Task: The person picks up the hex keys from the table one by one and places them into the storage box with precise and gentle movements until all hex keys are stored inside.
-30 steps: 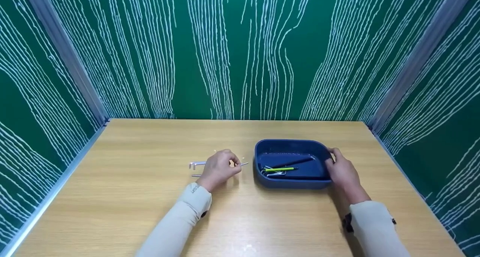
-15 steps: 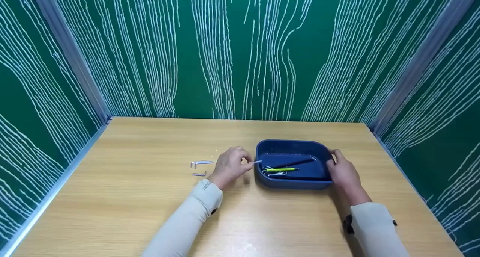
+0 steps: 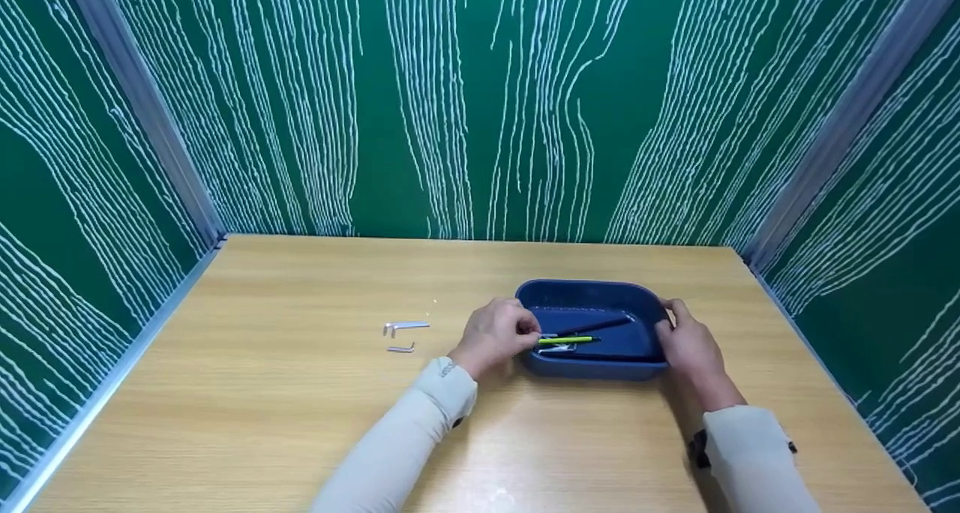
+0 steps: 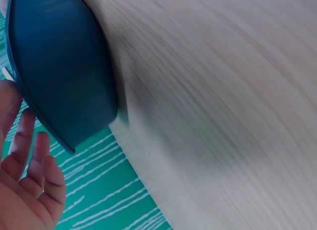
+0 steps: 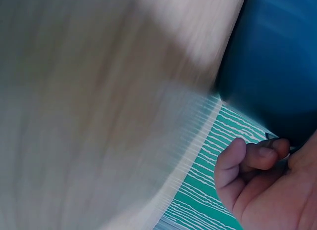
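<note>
Blue bin (image 3: 600,370), right grip (image 3: 688,348) holding its side, left grip (image 3: 495,334) pinching a thin pale rod (image 4: 7,73), yellow-green pen (image 3: 574,340) inside.

The bare left hand (image 3: 499,337) hid most of some slim pale rod (image 4: 7,73), probably pinched; the dark-blue rounded tray (image 4: 59,67) got cropped in both wrist shots.

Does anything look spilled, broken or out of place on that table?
Mostly no. The one oddity: tiny pale specks on the table, near the bent metal pieces, too small to identify. The blue container sits upright, no visible damage.
</note>
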The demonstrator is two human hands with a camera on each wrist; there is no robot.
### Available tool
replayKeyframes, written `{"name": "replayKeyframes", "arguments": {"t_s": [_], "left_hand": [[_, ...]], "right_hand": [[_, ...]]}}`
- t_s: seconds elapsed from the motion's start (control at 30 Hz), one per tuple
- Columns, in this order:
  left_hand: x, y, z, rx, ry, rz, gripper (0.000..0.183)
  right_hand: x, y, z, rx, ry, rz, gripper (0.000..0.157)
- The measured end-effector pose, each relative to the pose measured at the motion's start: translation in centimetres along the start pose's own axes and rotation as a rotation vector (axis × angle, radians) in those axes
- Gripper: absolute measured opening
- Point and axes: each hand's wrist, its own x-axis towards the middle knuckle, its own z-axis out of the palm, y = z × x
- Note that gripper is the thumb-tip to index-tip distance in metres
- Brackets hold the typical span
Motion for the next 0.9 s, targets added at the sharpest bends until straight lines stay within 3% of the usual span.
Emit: {"name": "replayKeyframes", "arguments": {"t_s": [0.17, 0.37, 0.6, 0.9], "left_hand": [[0.5, 0.3, 0.8, 0.004, -0.03, -0.066, 0.005], [0.7, 0.2, 1.4, -0.066, -0.051, -0.181, 0.007], [1.2, 0.6, 1.7, -0.059, -0.045, -0.23, 0.009], [1.9, 1.6, 1.7, -0.05, -0.112, -0.341, 0.013]], "right_hand": [[-0.1, 0.0, 0.0, 0.007, -0.017, 0.014, 0.046], [-0.3, 0.1, 0.1, -0.008, 0.011, -0.009, 0.045], [-0.1, 0.3, 0.3, -0.056, 0.07, -0.052, 0.041], [0.0, 0.0, -0.1, -0.034, 0.018, -0.004, 0.044]]}}
